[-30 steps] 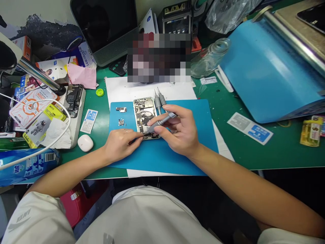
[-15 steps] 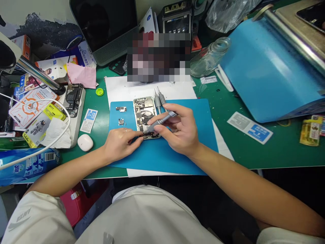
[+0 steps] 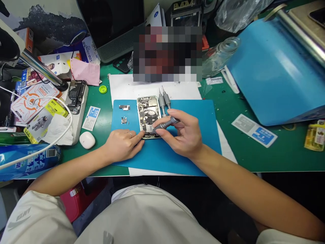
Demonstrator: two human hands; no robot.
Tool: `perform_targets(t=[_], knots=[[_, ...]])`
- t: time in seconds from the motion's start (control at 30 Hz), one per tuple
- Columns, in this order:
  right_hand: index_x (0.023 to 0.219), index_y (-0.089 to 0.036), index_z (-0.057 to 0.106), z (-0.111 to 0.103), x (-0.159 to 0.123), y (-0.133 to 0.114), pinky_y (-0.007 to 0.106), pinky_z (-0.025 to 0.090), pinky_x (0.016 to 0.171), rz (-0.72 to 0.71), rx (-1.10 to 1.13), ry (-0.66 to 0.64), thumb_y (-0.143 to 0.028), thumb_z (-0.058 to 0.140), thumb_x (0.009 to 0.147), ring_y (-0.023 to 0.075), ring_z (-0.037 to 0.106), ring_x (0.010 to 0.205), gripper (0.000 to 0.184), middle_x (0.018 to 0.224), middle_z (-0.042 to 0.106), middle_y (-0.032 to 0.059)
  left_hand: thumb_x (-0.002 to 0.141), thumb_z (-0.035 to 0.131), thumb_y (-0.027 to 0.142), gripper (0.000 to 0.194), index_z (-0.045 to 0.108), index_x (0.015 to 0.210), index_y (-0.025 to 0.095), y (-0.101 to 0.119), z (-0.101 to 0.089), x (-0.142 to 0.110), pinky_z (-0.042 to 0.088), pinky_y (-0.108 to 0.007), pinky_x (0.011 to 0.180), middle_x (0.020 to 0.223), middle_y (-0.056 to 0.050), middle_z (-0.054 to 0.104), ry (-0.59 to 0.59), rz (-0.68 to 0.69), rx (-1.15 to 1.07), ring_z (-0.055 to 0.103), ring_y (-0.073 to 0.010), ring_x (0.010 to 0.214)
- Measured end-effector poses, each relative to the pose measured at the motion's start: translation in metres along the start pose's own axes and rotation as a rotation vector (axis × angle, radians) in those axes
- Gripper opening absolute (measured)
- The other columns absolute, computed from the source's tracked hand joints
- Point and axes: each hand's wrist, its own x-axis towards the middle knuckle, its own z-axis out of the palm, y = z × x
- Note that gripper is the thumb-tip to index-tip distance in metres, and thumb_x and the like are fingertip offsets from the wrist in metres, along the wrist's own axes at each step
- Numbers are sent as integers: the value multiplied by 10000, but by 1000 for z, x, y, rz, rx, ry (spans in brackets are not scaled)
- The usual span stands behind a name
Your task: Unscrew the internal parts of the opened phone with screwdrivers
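An opened phone (image 3: 141, 116) lies face down on a blue mat (image 3: 175, 157), its inner parts showing. At its lower left corner my left hand (image 3: 123, 145) holds the frame's edge, fingers curled with the index finger pressed there. My right hand (image 3: 189, 134) grips a grey screwdriver (image 3: 170, 122), tilted toward the phone's lower end; its tip is too small to make out. Two more grey screwdrivers (image 3: 164, 99) rest beside the phone's right edge. Left of the phone lie a small metal part (image 3: 124, 107) and, below it, another small part (image 3: 124, 120) with tiny pieces.
White paper (image 3: 122, 86) lies under the mat. On the left are a white earbud case (image 3: 87, 140), a second opened phone (image 3: 76, 96) and several packages. A glass jar (image 3: 219, 56) and a blue sheet (image 3: 264, 71) stand to the right. A blurred patch covers the back.
The whole view has shifted slightly, so most things appear a little farther right. My right hand tilts the screwdriver somewhat differently; my left hand stays at the phone's lower left corner.
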Motion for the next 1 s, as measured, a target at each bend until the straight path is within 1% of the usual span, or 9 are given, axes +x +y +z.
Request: perform_targets(t=[0.17,0.3,0.4,0.57,0.63,0.73,0.8,1.0], knots=[[1422,-315,397,2,-2,2,313,653,602,-81,-85,-47,-169,671,906,188,749,765,602,972,757,39,1020,494,294,300,692,1125,95,1,2,0,415,-291,514,694,-16,683,11,21,12,640,-151,580],[1446,-300,391,2,-1,1,298,652,611,-124,-98,-59,-138,673,903,185,752,775,634,958,761,44,1030,474,313,312,683,1143,110,1,3,-1,431,-285,525,699,-17,688,-28,23,35,651,-152,593],[1457,-278,386,2,0,0,273,643,600,-138,-107,-56,-128,674,905,174,750,771,640,955,763,48,1036,465,322,319,677,1153,116,1,4,-1,444,-284,531,713,-18,697,-40,20,47,661,-150,604],[1433,-241,404,3,0,0,253,640,613,-150,-140,-52,-132,664,920,165,757,794,585,969,767,54,1038,465,327,324,680,1155,114,2,4,-1,453,-284,526,719,-16,701,-51,17,56,671,-152,614],[1436,-227,408,3,0,0,253,644,628,-156,-149,-51,-121,674,912,167,758,806,597,966,767,62,1040,461,328,332,680,1157,108,2,4,-1,453,-284,523,721,-21,701,-56,17,53,674,-155,616],[1445,-210,408,3,0,0,270,654,666,-161,-163,-54,-98,683,898,178,762,837,623,963,765,73,1035,472,320,324,689,1135,101,2,5,-1,452,-291,519,717,-20,700,-28,25,47,672,-157,610],[1447,-207,408,3,0,1,276,656,674,-166,-168,-57,-95,684,896,178,762,831,627,957,766,72,1033,477,319,320,693,1125,102,2,5,-1,453,-294,518,717,-16,701,-13,28,48,669,-154,605],[1445,-225,406,3,0,1,255,653,658,-162,-192,-53,-114,682,907,164,761,805,615,953,774,58,1034,472,334,330,690,1137,108,2,6,-1,449,-291,515,720,-20,705,-39,15,47,672,-152,614]])
